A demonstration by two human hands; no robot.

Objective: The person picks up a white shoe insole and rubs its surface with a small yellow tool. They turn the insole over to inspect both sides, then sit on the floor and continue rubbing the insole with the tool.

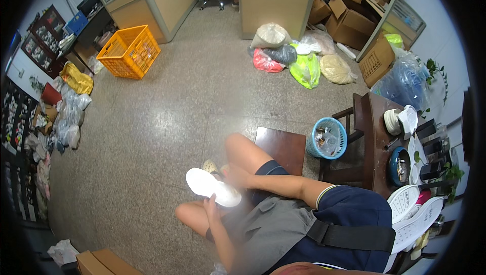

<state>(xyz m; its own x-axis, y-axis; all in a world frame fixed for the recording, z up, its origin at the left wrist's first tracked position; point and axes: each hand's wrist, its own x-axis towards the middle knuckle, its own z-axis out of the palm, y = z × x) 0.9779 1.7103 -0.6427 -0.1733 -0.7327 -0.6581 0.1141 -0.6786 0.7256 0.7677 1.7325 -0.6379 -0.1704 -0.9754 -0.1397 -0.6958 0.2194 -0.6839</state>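
A white shoe sole (200,181) is held over my lap, its smooth pale face turned up. My left hand (211,208) grips its lower edge, with fingers lying on the surface. Beside the sole's upper right edge is my right hand (237,176); its fingers are blurred and partly hidden, so I cannot see whether it holds anything. More white soles (416,224) are stacked at my right, behind my arm. Pale perforated clogs (210,166) show just beyond the sole, between my knees.
A blue basket (326,138) with waste stands by a dark wooden table (372,138) bearing an ashtray (400,166). A low brown stool (281,148) is near my knee. Farther off are an orange crate (129,52), filled bags (304,67), cardboard boxes (349,24) and partitions (276,4).
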